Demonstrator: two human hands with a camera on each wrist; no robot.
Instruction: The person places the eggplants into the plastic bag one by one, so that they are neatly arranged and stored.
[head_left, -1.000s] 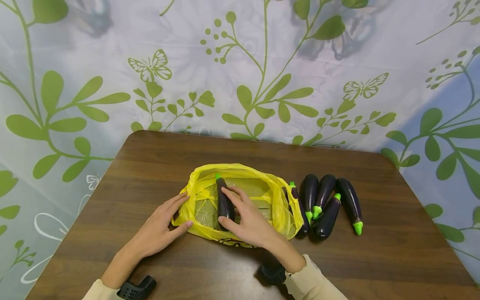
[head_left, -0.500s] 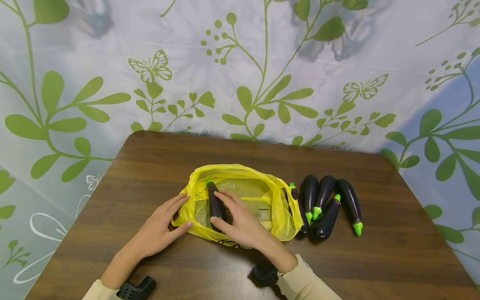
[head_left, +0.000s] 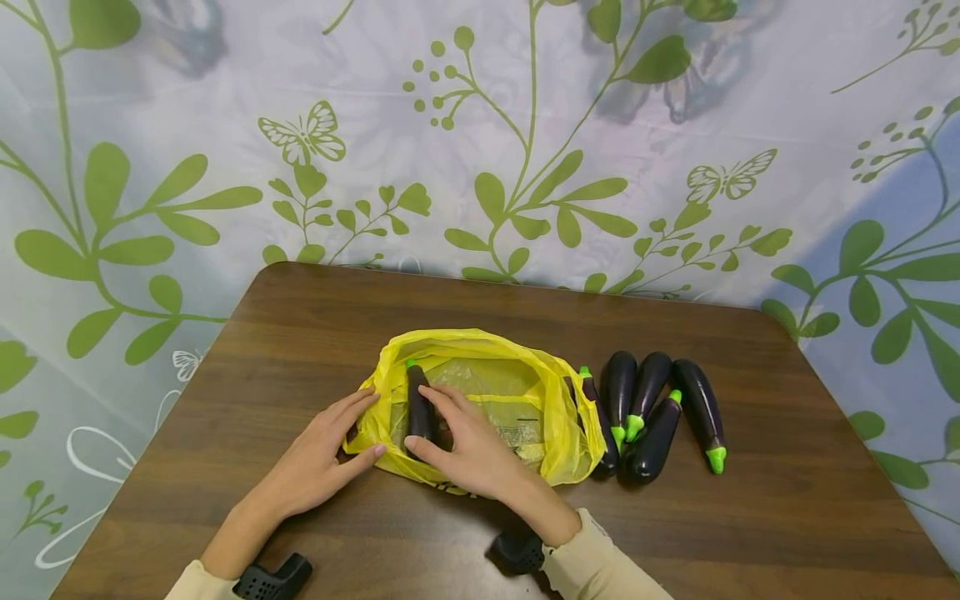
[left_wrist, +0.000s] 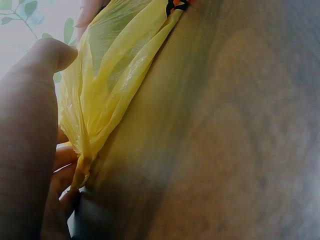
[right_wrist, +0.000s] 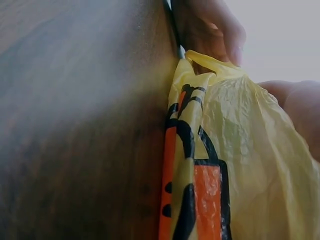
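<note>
Gripping right hand (head_left: 474,450) round dark, green-tipped eggplant (head_left: 419,410), left hand (head_left: 317,450) holding yellow bag (head_left: 561,429)

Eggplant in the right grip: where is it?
In the head view, the eggplant is inside the bag near its left end, held by the right grip, right of the left grip.

Your head view looks down toward twelve o'clock over the table (head_left: 787,517); your wrist views, low and close, share the bag (left_wrist: 112,75): left's eleven o'clock, right's four.

Bag (head_left: 558,408) on table (head_left: 420,558); eggplant (head_left: 420,412) inside; more eggplants (head_left: 652,437) right of bag.
</note>
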